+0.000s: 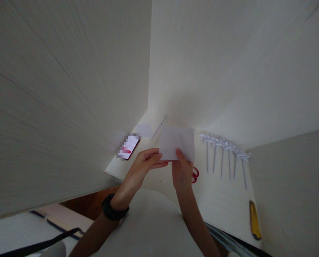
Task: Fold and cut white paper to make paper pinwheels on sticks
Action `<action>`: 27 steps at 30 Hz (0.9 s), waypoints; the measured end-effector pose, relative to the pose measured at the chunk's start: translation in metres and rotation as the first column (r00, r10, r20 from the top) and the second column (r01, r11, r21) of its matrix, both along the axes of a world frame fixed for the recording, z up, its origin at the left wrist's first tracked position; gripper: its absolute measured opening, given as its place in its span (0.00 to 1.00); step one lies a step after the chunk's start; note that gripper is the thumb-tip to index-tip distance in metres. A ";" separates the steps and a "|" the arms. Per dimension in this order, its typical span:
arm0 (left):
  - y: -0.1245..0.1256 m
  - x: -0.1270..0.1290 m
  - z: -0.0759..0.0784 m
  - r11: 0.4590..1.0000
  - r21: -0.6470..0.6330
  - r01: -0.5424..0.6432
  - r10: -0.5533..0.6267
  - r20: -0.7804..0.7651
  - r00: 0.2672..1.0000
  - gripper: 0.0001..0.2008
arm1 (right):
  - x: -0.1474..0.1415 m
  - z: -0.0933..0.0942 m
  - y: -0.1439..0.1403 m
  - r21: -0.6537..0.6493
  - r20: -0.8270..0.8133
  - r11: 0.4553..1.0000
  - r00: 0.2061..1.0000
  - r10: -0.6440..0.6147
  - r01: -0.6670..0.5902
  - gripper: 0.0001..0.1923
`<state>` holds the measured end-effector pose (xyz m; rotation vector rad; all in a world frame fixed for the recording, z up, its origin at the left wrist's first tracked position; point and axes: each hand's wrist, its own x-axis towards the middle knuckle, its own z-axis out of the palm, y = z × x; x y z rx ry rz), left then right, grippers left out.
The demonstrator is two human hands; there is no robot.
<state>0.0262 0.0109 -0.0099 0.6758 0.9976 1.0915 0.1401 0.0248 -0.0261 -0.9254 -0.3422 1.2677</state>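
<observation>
Held up above the table is a white sheet of paper [177,142], roughly rectangular. My left hand [145,162] pinches its lower left corner between thumb and fingers. At the lower right edge my right hand [183,173] grips the same sheet, thumb on top and fingers hidden underneath. Beside my right hand lie scissors, of which only the red handles [195,175] show. A thin white stick or pen [159,127] rests on the table behind the sheet, to the left.
A lit phone [129,147] lies at the left, near a pale paper piece [144,130]. Several folded white paper pieces with thin stems [225,144] form a row at the right. A yellow cutter [254,219] sits by the right edge. Panels enclose the white table [215,200].
</observation>
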 end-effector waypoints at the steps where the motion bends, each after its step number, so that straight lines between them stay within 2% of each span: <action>1: 0.000 0.000 0.001 1.000 -0.009 -0.013 0.013 0.002 1.000 0.12 | 0.000 -0.002 0.000 0.005 0.031 1.000 0.999 0.012 -0.012 0.07; 5: -0.003 0.000 0.009 0.996 -0.039 -0.083 0.083 -0.014 0.996 0.10 | 0.002 -0.008 -0.002 0.039 0.122 0.999 0.992 0.031 -0.036 0.10; 13: 0.000 -0.003 0.012 0.994 -0.047 -0.094 0.093 -0.031 0.995 0.10 | 0.006 -0.003 0.000 0.153 0.103 0.985 0.992 0.069 -0.084 0.10; 17: 0.001 -0.005 0.016 0.987 -0.082 -0.135 0.127 -0.090 0.988 0.09 | 0.007 -0.002 0.001 0.133 0.132 0.991 0.991 -0.002 -0.016 0.10; 22: -0.001 -0.006 0.022 0.995 -0.065 -0.079 0.073 -0.087 0.993 0.08 | 0.007 -0.002 0.000 0.160 0.197 0.986 0.977 -0.079 0.047 0.19; 25: -0.002 -0.005 0.024 0.993 -0.074 -0.092 0.086 -0.087 0.993 0.10 | 0.010 -0.001 0.000 0.256 0.270 0.966 0.962 -0.043 -0.028 0.18; 27: -0.003 -0.005 0.024 0.990 -0.085 -0.111 0.104 -0.085 0.991 0.12 | 0.013 0.001 0.000 0.347 0.361 0.930 0.932 -0.012 -0.123 0.17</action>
